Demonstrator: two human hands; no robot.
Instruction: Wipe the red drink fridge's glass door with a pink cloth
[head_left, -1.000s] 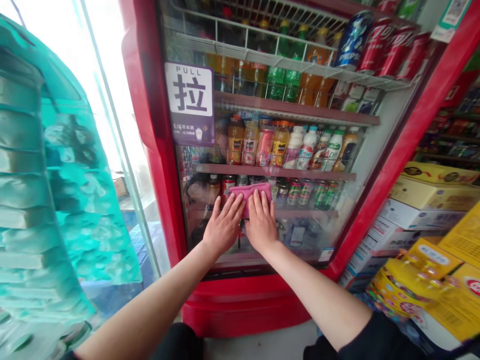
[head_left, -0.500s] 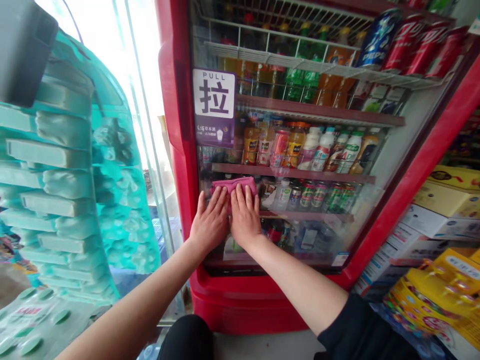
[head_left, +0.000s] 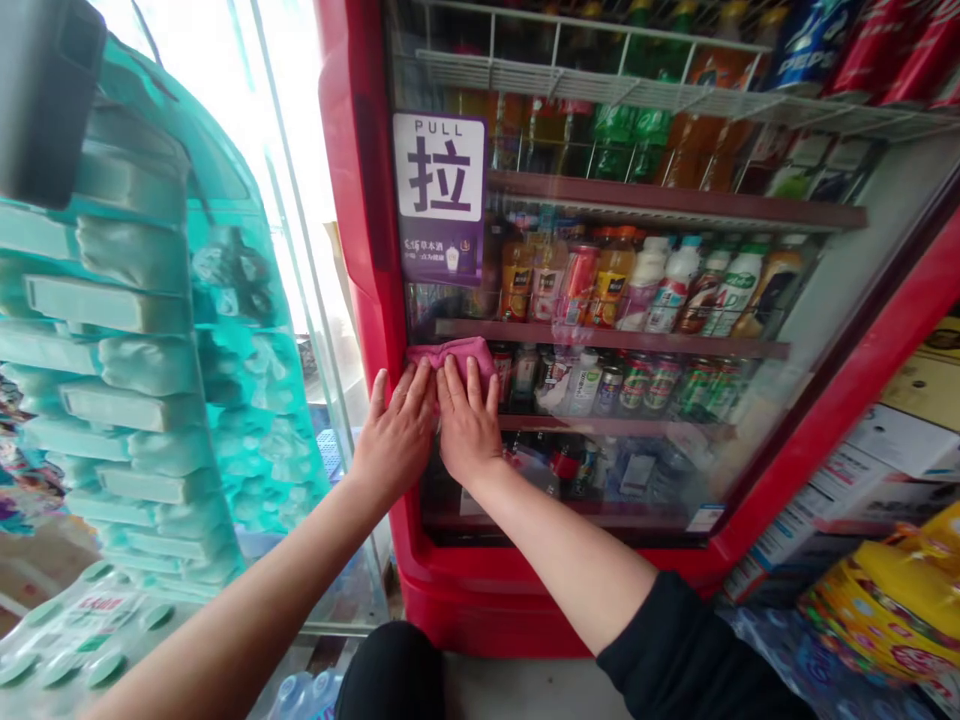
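A folded pink cloth (head_left: 474, 352) lies pressed against the glass door (head_left: 757, 400) of a red-framed drinks fridge, low on the left beside the frame. Both hands rest flat on it, side by side, fingers stretched upward. My left hand (head_left: 397, 425) covers the cloth's left part, close to the red frame (head_left: 365, 230). Over its right part lies my right hand (head_left: 469, 420), its fingers slightly apart. Much of the cloth is hidden beneath the hands. Above them, a white and purple PULL sticker (head_left: 440, 195) is stuck on the glass.
Behind the glass, shelves hold bottles (head_left: 600, 280) and cans (head_left: 637, 380). Left are teal transparent packaging (head_left: 135, 300), a glass panel edge (head_left: 300, 250) and wrapped green-capped bottles (head_left: 75, 625). At right are stacked cartons (head_left: 847, 470) and a yellow container (head_left: 885, 600). A dark device (head_left: 49, 100) intrudes top left.
Both hands and the cloth have slid left across the glass, toward the red frame. The view has shifted a little, so the fridge appears slightly larger.
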